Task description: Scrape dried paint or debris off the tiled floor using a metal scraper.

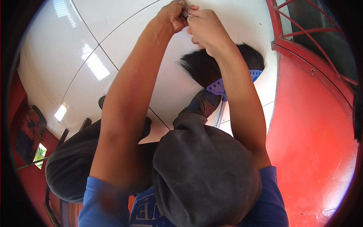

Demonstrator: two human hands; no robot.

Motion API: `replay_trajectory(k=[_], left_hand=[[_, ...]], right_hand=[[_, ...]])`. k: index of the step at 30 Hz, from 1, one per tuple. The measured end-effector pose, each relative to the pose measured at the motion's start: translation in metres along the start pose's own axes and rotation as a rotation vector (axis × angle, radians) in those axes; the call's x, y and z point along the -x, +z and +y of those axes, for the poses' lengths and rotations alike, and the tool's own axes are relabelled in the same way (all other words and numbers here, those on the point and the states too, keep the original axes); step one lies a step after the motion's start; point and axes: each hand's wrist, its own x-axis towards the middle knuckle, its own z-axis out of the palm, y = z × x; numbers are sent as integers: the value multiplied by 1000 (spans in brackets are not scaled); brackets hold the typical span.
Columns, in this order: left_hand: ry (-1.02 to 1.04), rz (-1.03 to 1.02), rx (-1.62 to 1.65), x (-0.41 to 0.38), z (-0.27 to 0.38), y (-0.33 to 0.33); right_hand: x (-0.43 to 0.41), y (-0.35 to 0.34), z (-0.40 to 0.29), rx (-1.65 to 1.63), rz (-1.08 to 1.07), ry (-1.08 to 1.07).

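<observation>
Both of my hands meet at the top edge of the view, arms stretched out over the tiled floor. My left hand (173,17) has its fingers around a small greyish metal object (185,12), whose kind I cannot tell. Against its right side is my right hand (204,28), with the fingers curled in; whether it grips the same object or something small is hidden. Below my right forearm lies a broom head with black bristles (200,66) and a blue-purple plastic base (217,86), partly covered by the arm.
A red wall (314,136) rises at the right, below a red metal grille (309,31). My bent knee (204,170) in dark trousers and my shoe (208,103) are close to the broom. White floor tiles (71,51) extend left. Dark furniture legs (63,136) stand at the lower left.
</observation>
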Motion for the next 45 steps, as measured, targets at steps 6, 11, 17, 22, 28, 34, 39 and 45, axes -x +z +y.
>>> replay_trajectory(k=[6, 11, 17, 22, 28, 34, 39, 45], left_hand=[[-151, 235, 36, 54, -9, 56], [-128, 192, 9, 35, 7, 42], [-127, 264, -16, 50, -3, 60], [-120, 225, -8, 38, 13, 44], [-121, 208, -52, 50, 2, 56], [-197, 46, -92, 28, -5, 25], [-64, 95, 22, 21, 11, 27], [-23, 27, 379, 23, -39, 56]], right_hand=[[17, -13, 9, 62, -14, 16], [4, -8, -5, 135, -24, 31], [15, -17, -2, 93, -28, 86], [-2, 0, -5, 138, 2, -20], [11, -8, 2, 130, 65, 51], [4, 3, 15, 144, 77, -120], [-7, 10, 10, 150, 130, -29], [26, 18, 16, 447, 323, -126]])
